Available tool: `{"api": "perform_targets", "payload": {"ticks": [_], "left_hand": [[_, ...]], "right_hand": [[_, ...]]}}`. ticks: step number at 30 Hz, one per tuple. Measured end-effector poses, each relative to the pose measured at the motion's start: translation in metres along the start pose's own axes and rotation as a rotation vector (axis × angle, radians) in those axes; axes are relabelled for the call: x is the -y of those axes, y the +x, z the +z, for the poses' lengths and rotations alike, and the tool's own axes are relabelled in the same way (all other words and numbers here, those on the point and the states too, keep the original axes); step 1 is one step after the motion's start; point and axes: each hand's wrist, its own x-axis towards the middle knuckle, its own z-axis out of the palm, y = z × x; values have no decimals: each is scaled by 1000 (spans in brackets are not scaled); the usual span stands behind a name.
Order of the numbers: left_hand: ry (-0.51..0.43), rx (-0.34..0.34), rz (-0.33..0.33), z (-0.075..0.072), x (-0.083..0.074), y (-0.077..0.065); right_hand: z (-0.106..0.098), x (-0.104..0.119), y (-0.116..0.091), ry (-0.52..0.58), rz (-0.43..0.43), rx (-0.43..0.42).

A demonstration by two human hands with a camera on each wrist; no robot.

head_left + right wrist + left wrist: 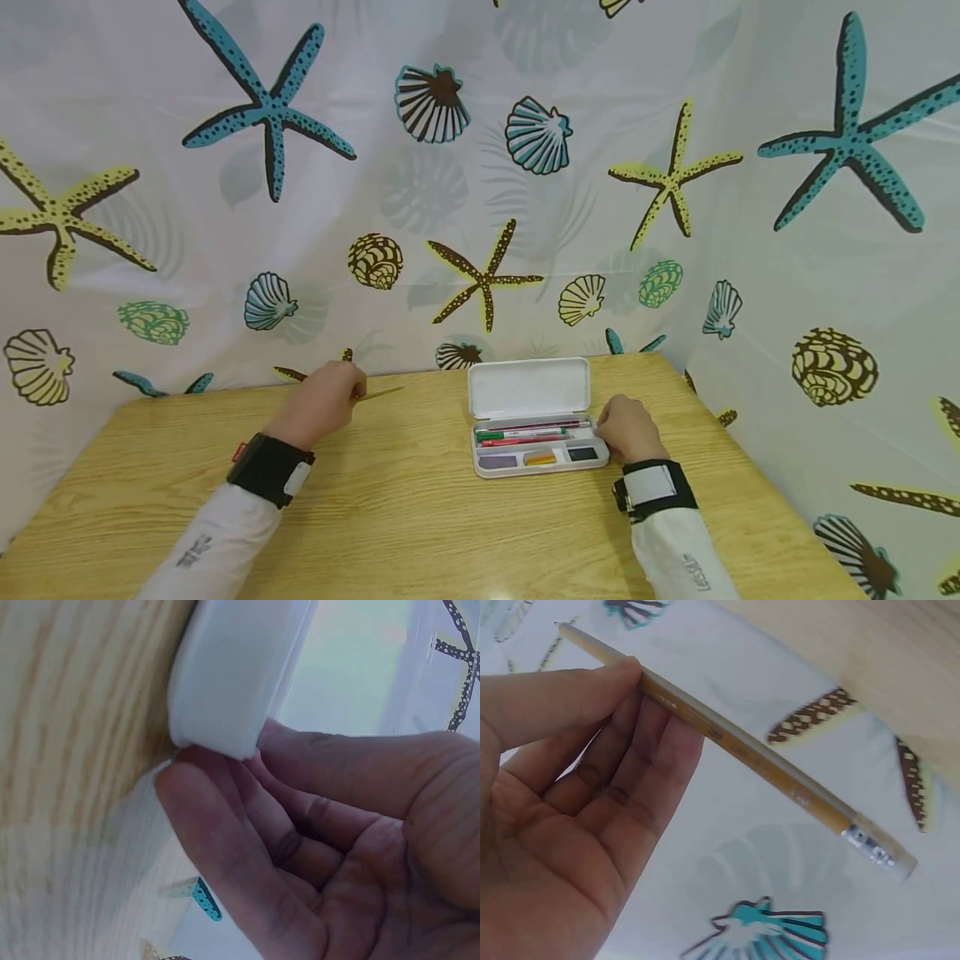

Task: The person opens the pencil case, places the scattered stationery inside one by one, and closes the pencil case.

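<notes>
My left hand [321,406] pinches a golden-yellow pencil [769,765] between thumb and fingers, above the left part of the table. The pencil's pale eraser end [900,864] points away from the palm. An open white pencil case [530,389] lies on the table, its lid raised at the back. At the case's right end, my right hand [632,429] grips the edge, thumb at the rim and fingers low against the side in the right wrist view. Inside, a green-capped pen [492,435] and a red pen [517,442] lie in the long rear compartment.
The case's front compartments hold a grey-purple block [498,462], an orange-yellow piece [539,457] and a black block [582,454]. Behind the wooden table [405,517] and along its right side hangs a white curtain [330,217] printed with starfish and shells.
</notes>
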Motion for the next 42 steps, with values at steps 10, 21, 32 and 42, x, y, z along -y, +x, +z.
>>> {"api": "perform_targets", "payload": {"ticks": [10, 21, 32, 42], "left_hand": [[-25, 3, 96, 4, -44, 14], [-24, 29, 148, 36, -89, 42], [-65, 79, 219, 64, -129, 69], [-8, 123, 206, 88, -157, 78]], "right_hand": [[-1, 2, 0, -9, 9, 4], [-3, 3, -4, -24, 7, -6], [-1, 2, -2, -4, -4, -25], [-2, 1, 0, -20, -8, -19]]}}
